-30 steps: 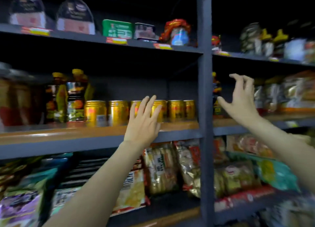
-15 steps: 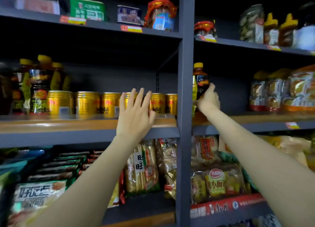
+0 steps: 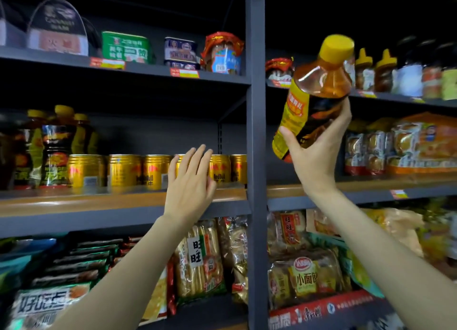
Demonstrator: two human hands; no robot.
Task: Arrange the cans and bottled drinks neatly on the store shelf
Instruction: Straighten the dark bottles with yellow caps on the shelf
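My right hand (image 3: 319,151) grips a bottled tea drink (image 3: 314,92) with a yellow cap and yellow-black label, held tilted in the air in front of the right shelf bay. My left hand (image 3: 189,186) is open with straight fingers, raised in front of a row of gold cans (image 3: 123,171) on the wooden middle shelf (image 3: 74,202). It hides one can of the row. Several matching tea bottles (image 3: 55,144) stand at the left end of that shelf, behind the cans.
A grey upright post (image 3: 256,131) splits the two bays. Tins and jars (image 3: 126,47) fill the top shelf. Packaged cakes (image 3: 408,146) sit on the right middle shelf. Snack bags (image 3: 200,258) fill the lower shelves.
My right hand has lifted the tea bottle off the right middle shelf and up toward me. My left hand stays raised in front of the cans.
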